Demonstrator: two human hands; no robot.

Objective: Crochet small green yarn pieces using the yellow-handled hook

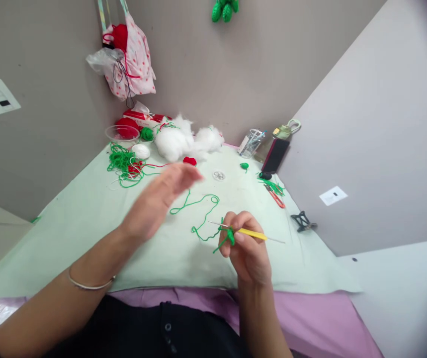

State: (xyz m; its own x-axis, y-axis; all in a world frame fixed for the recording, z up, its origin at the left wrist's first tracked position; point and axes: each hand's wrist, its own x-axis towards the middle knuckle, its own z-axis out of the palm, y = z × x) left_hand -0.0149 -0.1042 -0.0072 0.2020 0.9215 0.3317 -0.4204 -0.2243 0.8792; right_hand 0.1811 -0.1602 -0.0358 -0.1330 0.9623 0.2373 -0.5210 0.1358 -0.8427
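Note:
My right hand [248,246] is closed around a crochet hook [252,233] with a yellow handle. A small green crochet piece [230,236] is pinched in the same fingers, close to the hook's metal shaft. From it a loose strand of green yarn [205,219] curls across the pale green cloth. My left hand [157,199] is raised above the cloth to the left, fingers stretched out and slightly blurred, with nothing visible in it. Beyond its fingertips are a small red crochet piece [190,161] and a round clear case [218,176] of small rings.
White stuffing [176,141] lies at the back, beside tangled green yarn [122,159] and a white yarn ball [140,151]. On the right are a phone [276,155], a bottle [282,131], a clear pen cup [251,144], an orange cutter [275,197] and a black stand [303,222].

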